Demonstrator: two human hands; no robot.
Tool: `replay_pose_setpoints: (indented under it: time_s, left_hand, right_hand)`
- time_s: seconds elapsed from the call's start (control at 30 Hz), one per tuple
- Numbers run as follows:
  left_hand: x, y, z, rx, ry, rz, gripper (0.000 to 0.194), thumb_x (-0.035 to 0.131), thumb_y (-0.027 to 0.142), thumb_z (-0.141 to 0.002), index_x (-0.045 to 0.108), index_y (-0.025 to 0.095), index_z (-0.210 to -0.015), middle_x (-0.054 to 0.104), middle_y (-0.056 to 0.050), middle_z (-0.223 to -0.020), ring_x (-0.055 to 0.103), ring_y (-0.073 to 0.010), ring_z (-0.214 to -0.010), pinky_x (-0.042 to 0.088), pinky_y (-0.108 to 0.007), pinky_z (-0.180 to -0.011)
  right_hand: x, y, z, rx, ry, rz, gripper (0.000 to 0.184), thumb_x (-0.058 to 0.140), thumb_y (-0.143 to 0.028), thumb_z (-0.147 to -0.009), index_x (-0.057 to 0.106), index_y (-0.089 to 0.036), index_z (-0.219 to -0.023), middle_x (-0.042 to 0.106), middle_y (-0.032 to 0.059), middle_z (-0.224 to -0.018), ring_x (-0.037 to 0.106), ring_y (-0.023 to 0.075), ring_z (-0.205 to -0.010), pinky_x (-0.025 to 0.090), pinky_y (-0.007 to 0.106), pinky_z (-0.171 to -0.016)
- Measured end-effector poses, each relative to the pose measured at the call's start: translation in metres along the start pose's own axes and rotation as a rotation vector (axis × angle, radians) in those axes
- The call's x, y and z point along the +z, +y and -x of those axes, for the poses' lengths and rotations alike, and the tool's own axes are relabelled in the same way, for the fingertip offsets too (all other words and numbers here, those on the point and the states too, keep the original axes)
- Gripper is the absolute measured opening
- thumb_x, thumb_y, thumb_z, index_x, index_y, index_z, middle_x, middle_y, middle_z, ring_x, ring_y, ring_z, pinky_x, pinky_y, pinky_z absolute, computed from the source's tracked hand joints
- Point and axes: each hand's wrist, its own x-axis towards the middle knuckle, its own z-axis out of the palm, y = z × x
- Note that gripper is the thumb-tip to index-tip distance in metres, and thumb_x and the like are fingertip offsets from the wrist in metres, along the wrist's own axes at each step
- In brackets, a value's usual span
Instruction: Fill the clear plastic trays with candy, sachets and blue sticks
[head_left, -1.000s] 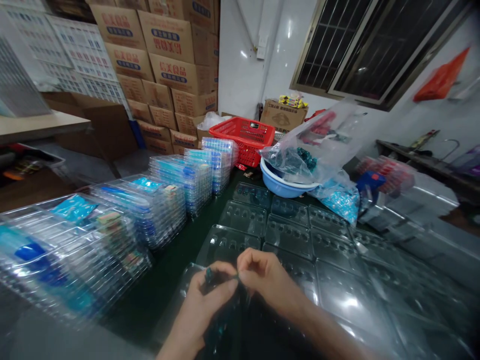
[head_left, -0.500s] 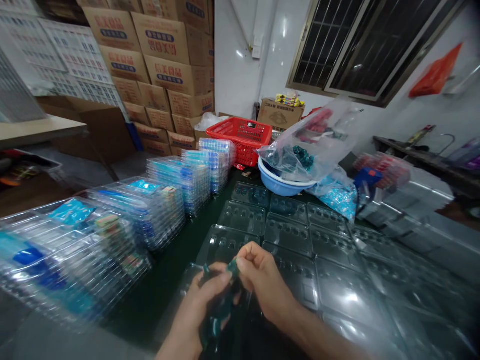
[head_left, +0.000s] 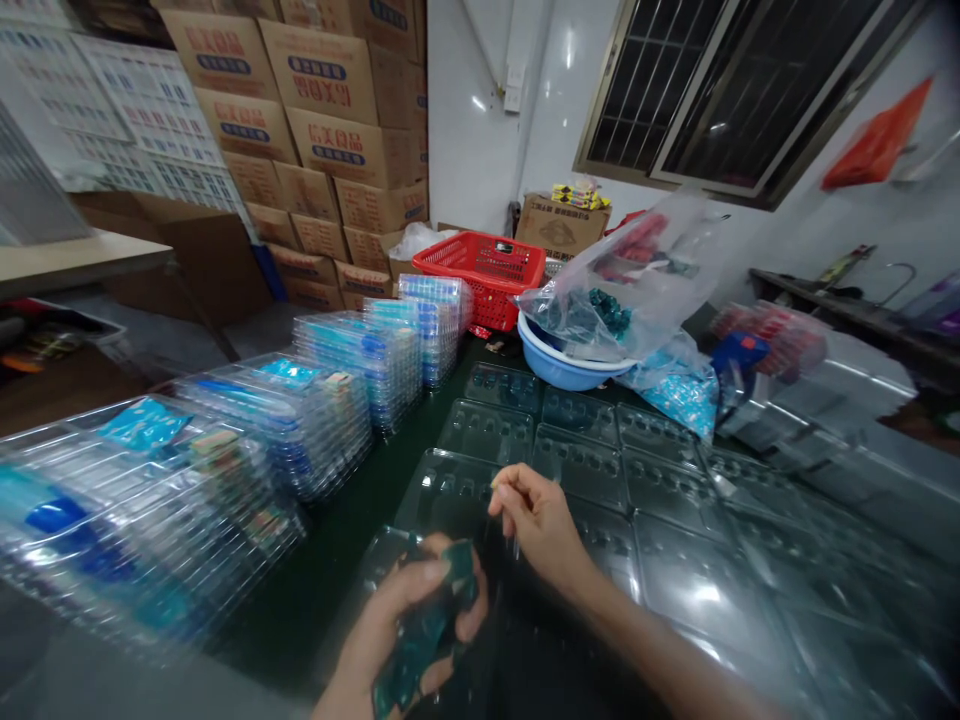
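In the lower middle of the head view, my left hand [head_left: 409, 610] is closed around several shiny teal pieces [head_left: 424, 630]. They look smooth and partly see-through; their exact kind is hard to make out. To its right and a little higher, apart from it, my right hand [head_left: 536, 515] has its thumb and fingertips pinched together. Whatever is in that pinch, if anything, is too small to name. Below both hands lie clear plastic blister trays [head_left: 491, 432] with moulded hollows, set out in rows on the dark green table [head_left: 300, 590].
On the left stand stacks of filled clear trays [head_left: 277, 415]. Behind are a red basket [head_left: 480, 275], a blue basin [head_left: 566, 368] with a plastic bag [head_left: 637, 290] holding teal pieces, and a bag of light-blue packets [head_left: 682, 390]. Silvery stacks [head_left: 832, 400] stand at right.
My hands have come apart: the right has moved slightly up and right, away from the left. My left hand has turned, so more of the teal pieces shows.
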Motion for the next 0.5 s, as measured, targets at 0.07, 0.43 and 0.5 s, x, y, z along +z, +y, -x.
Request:
replay_pose_setpoints:
  time_s: [0.07, 0.43, 0.5]
  left_hand:
    - [-0.001, 0.001, -0.001, -0.069, 0.062, -0.016, 0.019, 0.046, 0.031, -0.077, 0.054, 0.016, -0.07, 0.05, -0.002, -0.05, 0.033, -0.0042, -0.031, 0.018, -0.014, -0.027]
    - [-0.001, -0.003, -0.01, -0.153, 0.221, -0.052, 0.023, 0.054, 0.035, -0.074, 0.058, 0.014, -0.082, 0.055, -0.004, -0.048, 0.041, -0.0068, -0.032, 0.022, -0.015, -0.03]
    - [-0.003, -0.002, -0.012, -0.109, 0.233, -0.1, 0.025, 0.058, 0.034, -0.071, 0.06, 0.012, -0.082, 0.055, -0.004, -0.047, 0.046, -0.0099, -0.037, 0.029, -0.017, -0.033]
  right_hand:
    - [-0.005, -0.009, 0.006, -0.103, -0.071, 0.037, 0.024, 0.035, -0.016, -0.086, 0.054, -0.019, -0.1, 0.055, 0.0002, -0.076, 0.049, 0.0086, -0.057, 0.041, 0.021, -0.055]
    - [-0.012, -0.037, 0.01, -0.103, -0.315, 0.178, 0.01, 0.059, -0.012, -0.072, 0.063, -0.019, -0.078, 0.056, -0.0011, -0.072, 0.052, 0.0108, -0.066, 0.039, 0.021, -0.059]
    - [-0.01, -0.033, 0.008, 0.005, -0.306, 0.069, 0.006, 0.059, -0.013, -0.072, 0.061, -0.018, -0.075, 0.056, -0.0014, -0.07, 0.053, 0.0108, -0.064, 0.04, 0.021, -0.058]
